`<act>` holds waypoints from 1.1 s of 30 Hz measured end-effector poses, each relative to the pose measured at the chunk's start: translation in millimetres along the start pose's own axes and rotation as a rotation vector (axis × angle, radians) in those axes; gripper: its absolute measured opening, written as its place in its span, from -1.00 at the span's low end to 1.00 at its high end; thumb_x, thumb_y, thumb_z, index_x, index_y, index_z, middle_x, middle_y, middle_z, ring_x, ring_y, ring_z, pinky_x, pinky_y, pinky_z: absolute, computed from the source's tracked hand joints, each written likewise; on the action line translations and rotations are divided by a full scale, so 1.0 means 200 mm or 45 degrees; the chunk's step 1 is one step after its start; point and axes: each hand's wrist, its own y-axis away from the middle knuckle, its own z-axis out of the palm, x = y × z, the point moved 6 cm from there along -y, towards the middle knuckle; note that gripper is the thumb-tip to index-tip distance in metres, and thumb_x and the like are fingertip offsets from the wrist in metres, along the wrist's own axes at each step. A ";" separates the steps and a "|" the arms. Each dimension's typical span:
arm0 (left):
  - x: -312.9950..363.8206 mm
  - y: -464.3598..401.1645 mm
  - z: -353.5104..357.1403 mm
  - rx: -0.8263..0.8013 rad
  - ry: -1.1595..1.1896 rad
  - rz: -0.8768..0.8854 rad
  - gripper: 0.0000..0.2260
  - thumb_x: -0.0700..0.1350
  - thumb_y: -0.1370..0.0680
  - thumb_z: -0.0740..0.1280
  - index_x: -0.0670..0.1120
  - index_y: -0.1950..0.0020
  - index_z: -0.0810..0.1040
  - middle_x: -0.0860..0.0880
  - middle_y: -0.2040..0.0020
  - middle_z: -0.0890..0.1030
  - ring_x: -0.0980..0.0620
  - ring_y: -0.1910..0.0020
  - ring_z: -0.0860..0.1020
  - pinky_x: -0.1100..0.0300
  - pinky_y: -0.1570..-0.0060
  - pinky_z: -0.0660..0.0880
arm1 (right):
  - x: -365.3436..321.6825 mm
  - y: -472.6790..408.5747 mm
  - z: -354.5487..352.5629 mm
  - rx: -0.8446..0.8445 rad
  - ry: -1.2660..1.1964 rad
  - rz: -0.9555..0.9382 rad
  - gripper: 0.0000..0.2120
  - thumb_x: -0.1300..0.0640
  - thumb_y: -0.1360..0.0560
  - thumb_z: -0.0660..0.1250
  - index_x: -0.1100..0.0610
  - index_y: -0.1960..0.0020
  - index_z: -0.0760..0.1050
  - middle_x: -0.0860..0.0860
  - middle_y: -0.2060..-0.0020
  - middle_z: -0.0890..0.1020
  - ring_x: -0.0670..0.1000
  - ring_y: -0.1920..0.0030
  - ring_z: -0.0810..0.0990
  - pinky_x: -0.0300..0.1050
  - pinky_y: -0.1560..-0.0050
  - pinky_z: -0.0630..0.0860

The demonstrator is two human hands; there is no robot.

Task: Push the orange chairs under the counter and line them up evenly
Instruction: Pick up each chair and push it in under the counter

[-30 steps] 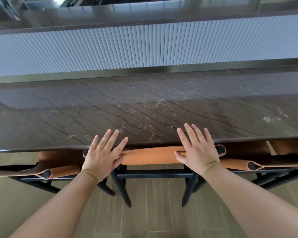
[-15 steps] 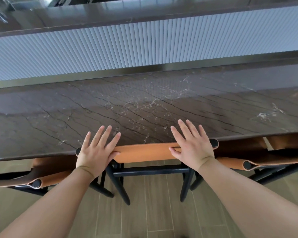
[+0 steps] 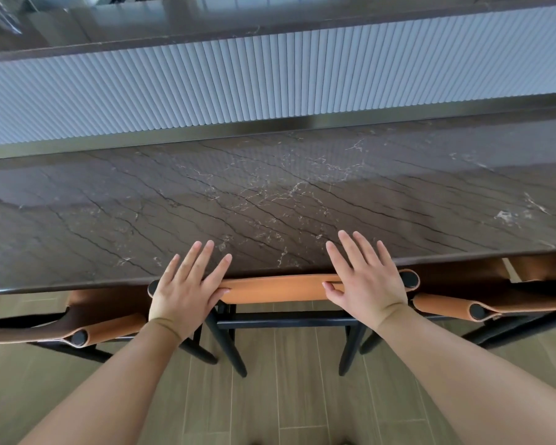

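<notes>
Left hand flat, fingers straight, pressing middle orange chair backrest at 6 o'clock against counter edge, right hand likewise, flanking chairs at 8 and 4 o'clock

middle chair tucked under counter, chairs left and right

Glossy veined stone counter; orange chairs, seemingly smooth leather on matt black frames.
</notes>
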 end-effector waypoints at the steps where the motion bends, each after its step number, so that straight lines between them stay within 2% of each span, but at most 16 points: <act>1: 0.01 0.02 0.00 -0.007 0.007 -0.011 -0.44 0.19 -0.61 0.20 0.02 -0.57 0.24 -0.21 -0.52 0.33 -0.19 -0.49 0.34 -0.18 -0.35 0.34 | -0.01 0.02 0.01 -0.004 -0.009 -0.007 -0.33 -0.19 -0.50 0.31 0.13 -0.49 0.32 0.20 -0.47 0.36 0.25 -0.44 0.35 0.33 -0.34 0.34; 9: 0.15 0.06 -0.06 -0.049 0.047 -0.071 -0.51 0.14 -0.63 0.14 0.02 -0.54 0.29 -0.23 -0.50 0.35 -0.21 -0.45 0.40 -0.18 -0.34 0.34 | 0.06 0.07 0.02 -0.003 -0.023 -0.027 -0.33 -0.18 -0.47 0.36 0.14 -0.46 0.38 0.20 -0.44 0.40 0.25 -0.42 0.39 0.34 -0.35 0.33; 16: 0.28 0.09 -0.05 -0.044 0.085 -0.070 -0.46 0.09 -0.60 0.27 0.01 -0.55 0.26 -0.23 -0.51 0.34 -0.21 -0.46 0.37 -0.17 -0.36 0.33 | 0.12 0.13 0.06 -0.052 -0.034 -0.014 -0.31 -0.20 -0.46 0.37 0.14 -0.47 0.37 0.20 -0.44 0.40 0.24 -0.43 0.38 0.33 -0.36 0.33; 33: 0.06 0.09 0.06 -0.014 0.030 0.007 -0.59 0.12 -0.64 0.20 0.01 -0.46 0.44 -0.21 -0.51 0.36 -0.21 -0.45 0.39 -0.21 -0.33 0.36 | -0.05 0.10 0.08 -0.039 -0.070 0.012 -0.41 -0.11 -0.50 0.37 0.14 -0.44 0.41 0.19 -0.44 0.42 0.24 -0.43 0.38 0.32 -0.34 0.38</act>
